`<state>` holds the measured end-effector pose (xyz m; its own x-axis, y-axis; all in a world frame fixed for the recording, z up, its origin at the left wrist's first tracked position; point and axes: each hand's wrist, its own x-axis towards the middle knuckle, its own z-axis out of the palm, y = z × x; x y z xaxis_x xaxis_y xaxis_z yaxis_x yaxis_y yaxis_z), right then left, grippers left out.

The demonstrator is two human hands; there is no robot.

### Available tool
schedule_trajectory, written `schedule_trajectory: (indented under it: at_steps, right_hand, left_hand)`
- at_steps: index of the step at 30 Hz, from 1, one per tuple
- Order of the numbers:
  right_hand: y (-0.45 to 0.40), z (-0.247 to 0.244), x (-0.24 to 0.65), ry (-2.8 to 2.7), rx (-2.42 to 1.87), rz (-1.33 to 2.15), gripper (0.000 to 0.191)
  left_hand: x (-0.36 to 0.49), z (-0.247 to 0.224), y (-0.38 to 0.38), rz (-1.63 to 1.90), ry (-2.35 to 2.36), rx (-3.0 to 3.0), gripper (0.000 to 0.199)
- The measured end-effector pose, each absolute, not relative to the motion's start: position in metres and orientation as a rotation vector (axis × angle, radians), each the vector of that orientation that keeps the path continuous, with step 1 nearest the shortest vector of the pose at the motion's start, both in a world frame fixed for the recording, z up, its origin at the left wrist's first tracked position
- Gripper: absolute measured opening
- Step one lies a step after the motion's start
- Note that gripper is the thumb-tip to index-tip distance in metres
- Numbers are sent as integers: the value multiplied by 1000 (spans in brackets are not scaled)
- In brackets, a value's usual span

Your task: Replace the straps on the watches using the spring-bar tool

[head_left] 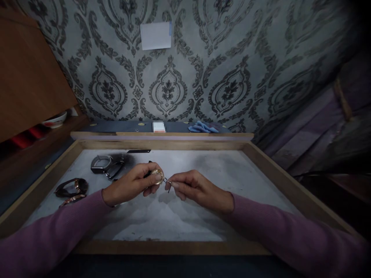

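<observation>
My left hand (142, 180) is closed around a small round gold watch (157, 177), with the thumb over its edge. Part of the watch is hidden by the fingers. At its right side shows a small metal loop (165, 180). My right hand (193, 187) pinches a thin metal piece (169, 188) close to that loop; its exact kind is too small to make out. Both hands meet above the white floor of a shallow wooden tray (162, 144). A grey-strapped watch (102, 163) lies left of my left hand, and a dark-strapped watch (71, 187) sits farther left.
A dark flat blade-like strip (139, 151) lies by the tray's back wall. Behind the tray are a small box (159, 126) and a crumpled blue cloth (203, 127). A wooden cabinet (31, 69) stands at left, with a bowl (55, 120) on its shelf. Patterned wallpaper covers the wall.
</observation>
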<state>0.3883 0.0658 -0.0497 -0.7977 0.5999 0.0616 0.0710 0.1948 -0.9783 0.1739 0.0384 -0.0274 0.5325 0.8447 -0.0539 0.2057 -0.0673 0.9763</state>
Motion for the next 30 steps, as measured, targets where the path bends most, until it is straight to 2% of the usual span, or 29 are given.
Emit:
schedule_trajectory:
  at_steps: [14,30]
  right_hand:
    - [66,-50,389,-2140,-668,1505,48]
    - [68,-48,389,-2008,-617,1647,44]
  left_hand:
    - [175,-26,39,658,921,1513,35]
    - [172,-30,41,691,911,1467,35]
